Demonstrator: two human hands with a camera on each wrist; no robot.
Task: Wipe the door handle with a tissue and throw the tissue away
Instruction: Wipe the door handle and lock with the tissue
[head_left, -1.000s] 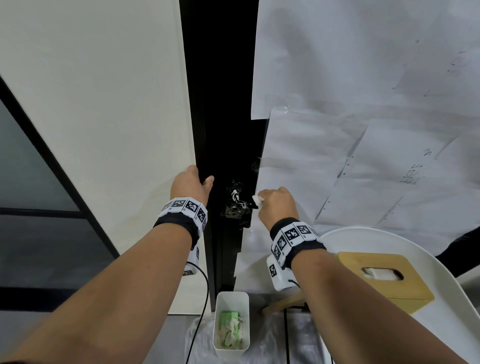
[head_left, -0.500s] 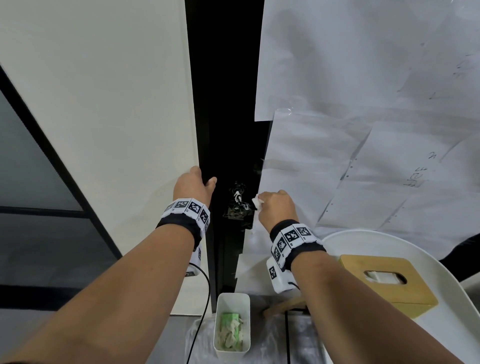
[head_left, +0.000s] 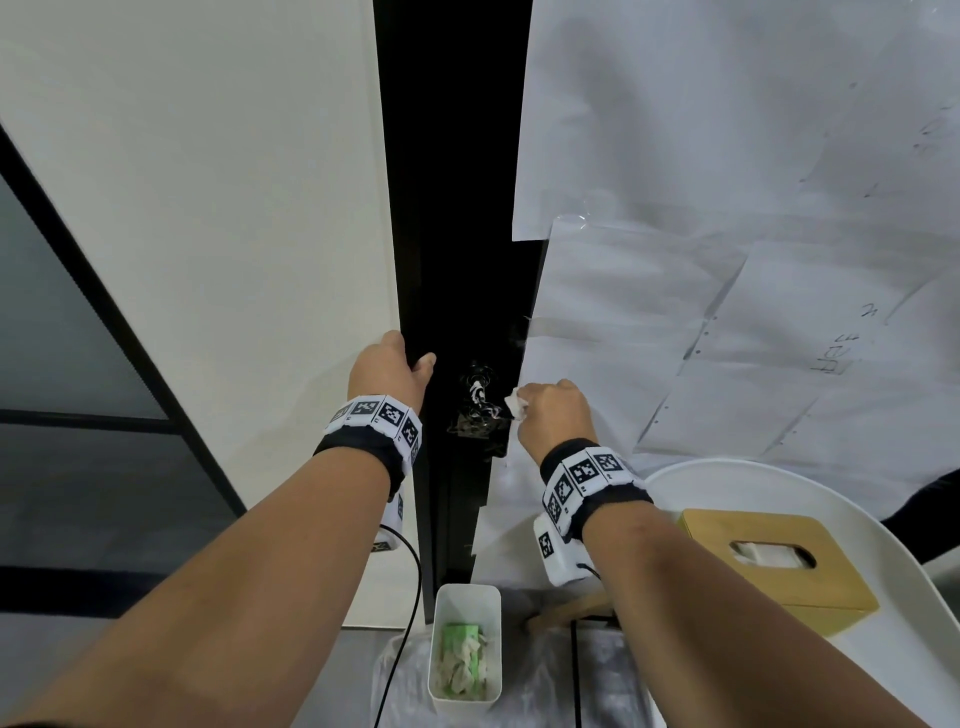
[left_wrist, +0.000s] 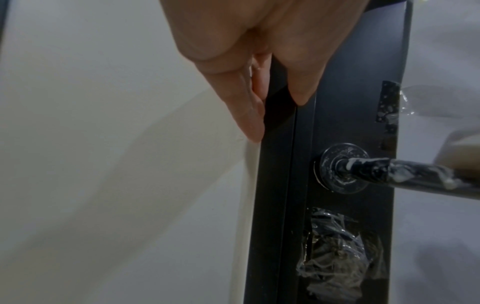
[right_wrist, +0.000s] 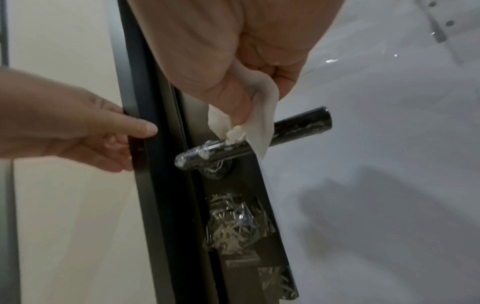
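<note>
A black lever door handle (right_wrist: 301, 125) streaked with white smears sticks out from a black door edge (head_left: 457, 270). My right hand (head_left: 553, 415) pinches a crumpled white tissue (right_wrist: 259, 121) and presses it on the middle of the handle; the tissue (head_left: 514, 402) peeks out of the fist in the head view. In the left wrist view the handle (left_wrist: 389, 170) and its round rosette (left_wrist: 342, 167) show the smears. My left hand (head_left: 387, 371) grips the door's edge at handle height, fingers (left_wrist: 253, 115) behind it and thumb (right_wrist: 135, 127) in front.
White paper sheets (head_left: 727, 260) cover the door face to the right. Plastic wrap covers the lock (right_wrist: 233, 222) under the handle. Below stand a small white bin (head_left: 465, 644) holding used tissues and a wooden tissue box (head_left: 774, 561) on a white round table (head_left: 904, 623).
The view has shifted slightly. My right hand with the tissue has edged a little along the handle; my left hand keeps its hold on the door edge.
</note>
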